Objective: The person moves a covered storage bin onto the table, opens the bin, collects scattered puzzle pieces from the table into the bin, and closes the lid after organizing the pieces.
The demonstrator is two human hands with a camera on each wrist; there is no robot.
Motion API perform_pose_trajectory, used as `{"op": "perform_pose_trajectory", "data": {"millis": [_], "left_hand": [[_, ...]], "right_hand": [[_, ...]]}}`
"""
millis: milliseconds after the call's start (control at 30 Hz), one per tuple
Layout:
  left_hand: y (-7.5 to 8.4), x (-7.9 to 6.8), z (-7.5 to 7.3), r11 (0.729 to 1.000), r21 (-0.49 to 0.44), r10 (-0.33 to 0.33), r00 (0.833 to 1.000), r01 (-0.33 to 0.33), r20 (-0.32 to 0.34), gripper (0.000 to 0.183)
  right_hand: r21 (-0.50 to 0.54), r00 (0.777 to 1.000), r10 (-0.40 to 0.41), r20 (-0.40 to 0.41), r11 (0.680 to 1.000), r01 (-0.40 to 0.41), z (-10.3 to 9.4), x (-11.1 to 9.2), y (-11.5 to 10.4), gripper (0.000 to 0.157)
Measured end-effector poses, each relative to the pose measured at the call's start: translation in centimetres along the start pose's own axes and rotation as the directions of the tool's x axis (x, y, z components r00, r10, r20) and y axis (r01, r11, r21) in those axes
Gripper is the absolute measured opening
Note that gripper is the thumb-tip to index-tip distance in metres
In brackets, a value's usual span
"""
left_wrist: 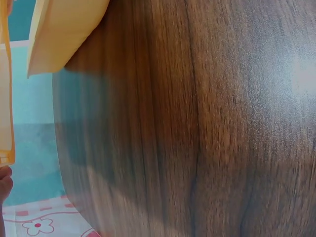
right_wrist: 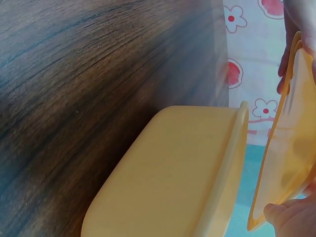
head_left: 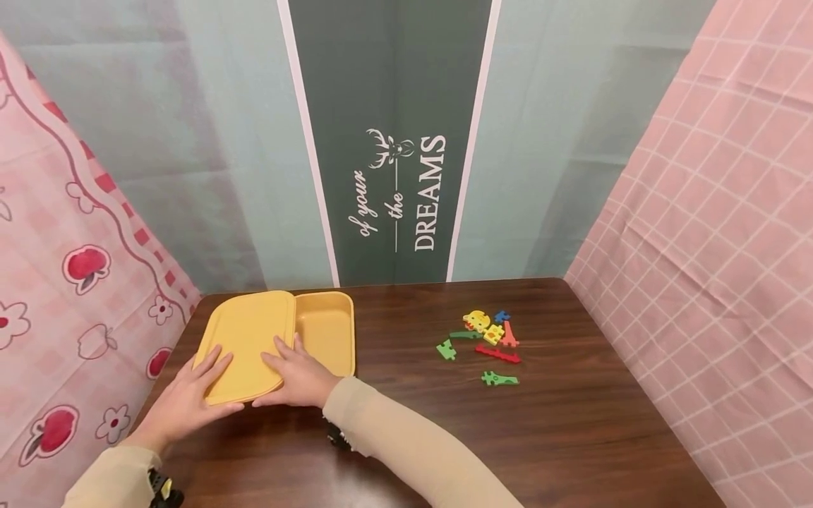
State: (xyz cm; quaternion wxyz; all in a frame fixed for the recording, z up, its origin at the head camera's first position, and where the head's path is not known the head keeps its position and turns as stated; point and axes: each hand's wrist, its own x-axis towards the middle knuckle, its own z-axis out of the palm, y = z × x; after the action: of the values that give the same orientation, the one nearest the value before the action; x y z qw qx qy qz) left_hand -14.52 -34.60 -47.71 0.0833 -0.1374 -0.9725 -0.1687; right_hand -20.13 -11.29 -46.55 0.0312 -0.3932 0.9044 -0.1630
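Brown tabletop (head_left: 584,423), puzzle pieces (head_left: 495,334) apart, yellow box (head_left: 327,335) half-hidden under lid (head_left: 248,335) in left fingers' (head_left: 218,369) and right fingers' (head_left: 286,353) grip

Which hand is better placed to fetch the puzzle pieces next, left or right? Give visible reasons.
Probably the right hand: it is nearer the puzzle pieces, while the left hand holds the left side of the yellow lid. The right grips it too, so needs freeing first.

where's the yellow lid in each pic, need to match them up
Head: yellow lid left of centre, partly overlapping the yellow box in the picture.
Left wrist: yellow lid is a narrow strip along the left edge, from the top down.
Right wrist: yellow lid at the right edge.
Shared landmark: the yellow box, in all three views.
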Motion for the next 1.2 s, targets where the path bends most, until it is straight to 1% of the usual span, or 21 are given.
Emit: {"op": "perform_pose_trajectory", "data": {"millis": [200, 467, 600, 767, 900, 1033, 1200], "left_hand": [[-0.3, -0.6, -0.2, 1.0, -0.002, -0.004, 1.0, 0.004, -0.011, 0.089], [-0.3, -0.9, -0.8, 1.0, 0.016, 0.01, 1.0, -0.009, -0.024, 0.087], [-0.4, -1.3, -0.9, 1.0, 0.008, 0.007, 0.999, -0.006, -0.037, 0.087], [-0.6, -2.0, -1.2, 0.999, -0.046, -0.03, 0.999, 0.029, -0.026, 0.085], [-0.9, -2.5, -1.2, 0.995, -0.086, -0.047, 0.999, 0.045, -0.025, 0.083], [-1.1, -2.9, -1.0, 0.994, -0.097, -0.046, 0.999, 0.044, -0.028, 0.082], [-1.2, -3.3, -1.0, 0.994, -0.098, -0.05, 0.999, 0.05, 0.003, 0.077]], "right_hand": [[-0.002, 1.0, -0.015, 0.003, 1.0, 0.015, 0.4, 0.4, -0.3, 0.08], [0.006, 0.999, -0.032, -0.001, 0.999, 0.032, 0.5, 0.7, -0.6, 0.077], [-0.024, 0.998, -0.055, -0.014, 0.998, 0.055, 0.4, 1.0, -1.0, 0.076], [-0.079, 0.994, -0.102, -0.032, 0.992, 0.099, -0.1, 1.5, -1.8, 0.074], [-0.099, 0.994, -0.11, -0.014, 0.989, 0.108, -0.2, 1.8, -2.3, 0.073], [-0.099, 0.995, -0.1, 0.018, 0.99, 0.101, 0.0, 2.0, -2.5, 0.073], [-0.127, 0.995, -0.08, 0.059, 0.988, 0.087, 0.6, 2.1, -2.5, 0.072]]}}
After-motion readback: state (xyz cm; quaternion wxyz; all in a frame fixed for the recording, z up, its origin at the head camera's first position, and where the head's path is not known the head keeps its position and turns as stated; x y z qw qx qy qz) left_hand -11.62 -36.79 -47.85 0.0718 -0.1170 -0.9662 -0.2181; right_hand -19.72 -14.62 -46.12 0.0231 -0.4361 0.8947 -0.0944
